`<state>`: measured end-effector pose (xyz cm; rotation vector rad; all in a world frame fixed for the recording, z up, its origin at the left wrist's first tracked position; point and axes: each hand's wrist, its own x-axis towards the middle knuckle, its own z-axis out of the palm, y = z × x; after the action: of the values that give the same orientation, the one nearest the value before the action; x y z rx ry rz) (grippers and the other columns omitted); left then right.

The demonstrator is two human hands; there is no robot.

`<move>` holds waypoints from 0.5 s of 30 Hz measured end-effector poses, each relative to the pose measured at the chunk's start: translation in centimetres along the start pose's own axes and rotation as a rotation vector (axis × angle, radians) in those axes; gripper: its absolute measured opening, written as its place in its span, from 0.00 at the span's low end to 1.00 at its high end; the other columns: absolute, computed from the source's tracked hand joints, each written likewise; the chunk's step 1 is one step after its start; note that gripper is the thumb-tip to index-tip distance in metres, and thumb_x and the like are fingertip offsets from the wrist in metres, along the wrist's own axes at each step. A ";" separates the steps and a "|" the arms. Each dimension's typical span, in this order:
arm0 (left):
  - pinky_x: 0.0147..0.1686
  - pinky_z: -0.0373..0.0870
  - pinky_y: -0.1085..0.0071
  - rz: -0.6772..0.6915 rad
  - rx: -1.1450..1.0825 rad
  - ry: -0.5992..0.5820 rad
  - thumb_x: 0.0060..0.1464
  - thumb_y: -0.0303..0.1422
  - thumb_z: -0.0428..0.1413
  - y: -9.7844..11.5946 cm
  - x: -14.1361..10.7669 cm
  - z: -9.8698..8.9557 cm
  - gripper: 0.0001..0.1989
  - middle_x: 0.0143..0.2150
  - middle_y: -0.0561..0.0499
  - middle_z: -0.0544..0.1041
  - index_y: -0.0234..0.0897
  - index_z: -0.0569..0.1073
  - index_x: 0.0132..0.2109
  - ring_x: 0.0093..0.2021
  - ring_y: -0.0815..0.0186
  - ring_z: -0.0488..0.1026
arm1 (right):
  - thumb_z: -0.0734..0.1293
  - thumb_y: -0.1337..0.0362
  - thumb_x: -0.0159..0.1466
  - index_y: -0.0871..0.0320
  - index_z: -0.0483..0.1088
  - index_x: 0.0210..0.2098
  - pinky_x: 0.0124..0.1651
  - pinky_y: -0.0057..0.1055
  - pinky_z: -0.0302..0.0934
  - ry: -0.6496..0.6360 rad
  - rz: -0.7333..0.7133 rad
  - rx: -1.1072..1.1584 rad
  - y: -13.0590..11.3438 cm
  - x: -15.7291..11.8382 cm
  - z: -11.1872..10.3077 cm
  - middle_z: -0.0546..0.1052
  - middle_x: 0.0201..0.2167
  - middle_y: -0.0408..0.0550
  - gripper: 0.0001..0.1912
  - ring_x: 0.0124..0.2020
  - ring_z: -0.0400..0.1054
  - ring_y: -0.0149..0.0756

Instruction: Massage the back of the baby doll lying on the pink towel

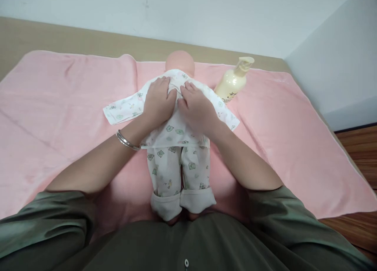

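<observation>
A baby doll (pixel 179 61) lies face down on a pink blanket (pixel 294 145), its head at the far end and its feet toward me. It wears a white printed top (pixel 173 135) with the sleeves spread out, and matching trousers (pixel 166 169) with turned-up cuffs. My left hand (pixel 159 100) rests flat on the left side of the doll's upper back. On the right side, my right hand (pixel 197 106) lies with its fingers on the cloth near the shoulder. Both hands press on the top without gripping it, thumbs close together.
A cream pump bottle (pixel 232 80) stands on the blanket, right of the doll's shoulder. Behind the blanket runs a tan surface edge (pixel 88 37) along a pale wall (pixel 206 19). Brown wood (pixel 361 149) shows at the right.
</observation>
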<state>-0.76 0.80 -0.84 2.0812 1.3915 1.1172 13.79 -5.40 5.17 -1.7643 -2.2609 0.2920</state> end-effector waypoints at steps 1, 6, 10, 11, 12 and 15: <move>0.77 0.51 0.43 -0.013 0.031 -0.015 0.62 0.38 0.48 0.8 -0.7 0.0 0.25 0.69 0.35 0.70 0.33 0.72 0.62 0.74 0.43 0.62 | 0.53 0.66 0.73 0.72 0.55 0.73 0.81 0.47 0.44 -0.022 0.017 0.038 0.9 0.8 -0.2 0.54 0.77 0.60 0.32 0.79 0.45 0.47; 0.80 0.41 0.46 0.053 0.077 -0.033 0.60 0.35 0.49 3.3 -3.2 0.2 0.31 0.76 0.41 0.61 0.33 0.65 0.69 0.79 0.48 0.51 | 0.52 0.62 0.74 0.73 0.50 0.75 0.82 0.47 0.38 0.041 0.069 0.102 3.4 3.1 0.2 0.52 0.78 0.59 0.34 0.80 0.42 0.48; 0.80 0.45 0.48 -0.020 0.022 -0.036 0.56 0.32 0.51 2.6 -2.1 0.1 0.31 0.74 0.42 0.64 0.35 0.69 0.67 0.78 0.48 0.55 | 0.52 0.63 0.74 0.75 0.50 0.74 0.82 0.51 0.40 0.037 0.087 0.034 2.0 1.9 0.8 0.54 0.77 0.61 0.34 0.79 0.44 0.52; 0.80 0.48 0.49 -0.038 0.001 -0.026 0.55 0.32 0.52 2.3 -1.6 0.0 0.30 0.73 0.43 0.66 0.37 0.71 0.65 0.77 0.48 0.57 | 0.52 0.64 0.73 0.77 0.51 0.74 0.82 0.51 0.41 0.043 0.078 0.007 1.4 1.4 0.9 0.54 0.76 0.63 0.34 0.79 0.44 0.52; 0.79 0.50 0.50 -0.045 -0.020 -0.010 0.54 0.31 0.52 2.0 -1.2 -0.1 0.29 0.71 0.44 0.69 0.38 0.72 0.63 0.75 0.49 0.59 | 0.52 0.65 0.73 0.78 0.51 0.73 0.82 0.50 0.42 0.057 0.064 -0.022 0.7 0.7 1.0 0.55 0.76 0.64 0.33 0.79 0.45 0.53; 0.76 0.58 0.50 -0.006 -0.067 0.027 0.53 0.29 0.51 1.3 -0.4 -0.3 0.25 0.65 0.47 0.76 0.41 0.75 0.58 0.70 0.51 0.68 | 0.52 0.64 0.73 0.77 0.54 0.73 0.81 0.53 0.44 0.119 0.017 -0.090 -1.2 -1.6 1.3 0.57 0.75 0.66 0.33 0.78 0.48 0.56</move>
<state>-0.37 -0.15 0.09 2.0212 1.3526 1.1781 12.61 -7.22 4.15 -1.7951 -2.2075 0.0874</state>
